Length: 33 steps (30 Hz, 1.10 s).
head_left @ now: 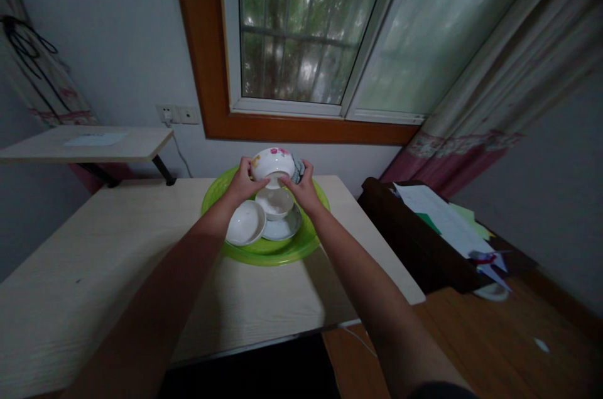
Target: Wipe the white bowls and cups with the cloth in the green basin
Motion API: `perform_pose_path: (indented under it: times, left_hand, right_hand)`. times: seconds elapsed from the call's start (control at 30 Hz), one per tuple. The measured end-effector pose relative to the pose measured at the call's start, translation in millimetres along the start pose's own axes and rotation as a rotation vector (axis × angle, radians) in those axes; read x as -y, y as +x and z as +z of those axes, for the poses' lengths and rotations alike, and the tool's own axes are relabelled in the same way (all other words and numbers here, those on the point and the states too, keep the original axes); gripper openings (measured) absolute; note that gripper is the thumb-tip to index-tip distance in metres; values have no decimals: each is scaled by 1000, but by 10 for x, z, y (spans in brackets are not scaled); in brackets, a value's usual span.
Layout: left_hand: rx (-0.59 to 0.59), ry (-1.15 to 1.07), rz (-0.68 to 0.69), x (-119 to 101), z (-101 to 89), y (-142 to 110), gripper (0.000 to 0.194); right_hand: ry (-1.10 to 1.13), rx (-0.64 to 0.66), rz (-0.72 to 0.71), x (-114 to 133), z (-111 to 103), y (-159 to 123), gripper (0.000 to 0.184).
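Both hands hold up a white bowl [273, 162] with pink and yellow flowers, tilted so that its outside and foot ring face me. My left hand [244, 182] grips its left side, thumb near the foot. On the right side, my right hand [304, 185] grips the bowl together with a grey-blue cloth [298, 168]. Below is a round green basin [277, 257] on the table. In it lie a white bowl [246, 223] at the left, another white bowl [274, 203] behind, and a white plate [285, 227] partly under that bowl.
The light wooden table [117, 273] carries a raised shelf [85, 142] at the left with a paper on it. A window [311, 28] and wall sockets [178, 114] are behind. Right of the table stands a dark cabinet [405, 229] with papers [438, 217] on top.
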<state>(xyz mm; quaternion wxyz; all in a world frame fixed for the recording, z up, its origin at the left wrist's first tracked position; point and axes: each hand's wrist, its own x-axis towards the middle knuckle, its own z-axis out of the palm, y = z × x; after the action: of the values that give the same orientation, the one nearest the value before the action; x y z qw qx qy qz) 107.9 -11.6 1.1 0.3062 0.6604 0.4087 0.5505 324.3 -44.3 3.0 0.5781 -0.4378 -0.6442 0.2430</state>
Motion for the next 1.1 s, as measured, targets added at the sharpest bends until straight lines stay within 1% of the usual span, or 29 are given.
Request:
perform_pose_path:
  times: [0.1,0.23,0.33,0.43,0.53,0.63,0.73,0.83,0.97,1.03,1.1]
  left_hand:
    - [19,26,9,39,2,0,65]
    - [28,59,72,8,2,-8,71]
    - [34,176,177,-47,-4,-15,72]
    - [41,276,259,-82,-10,-18,70]
    - [31,341,280,-84,-12,-12,69]
    - [20,392,300,-65,-17,5,67]
    - [26,435,320,-43,-25,22,67]
    - [36,452,329,-42,-29,23,67]
    - [96,454,347,-84,-20,1,60]
    - [115,459,349,-110,-13,-9,56]
    - [112,459,354,-129,-6,-16,54]
  right_hand:
    - [2,11,-13,-45,0,4,94]
    - [-36,1,-90,-89,12,14,89]
    - [-124,4,-187,-93,11,20,81]
    - [-224,39,-303,-89,4,28,71]
    - [-274,70,-399,-100,3,43,66]
    - [-282,62,-456,-99,4,51,64]
    - [-314,71,-497,-25,0,33,62]
    - [-365,111,-542,111,-2,-10,59]
    - [-453,180,-574,244,21,-65,53]
    - [-469,185,-580,266,38,-75,47]
    - [-469,161,-567,271,46,-70,42]
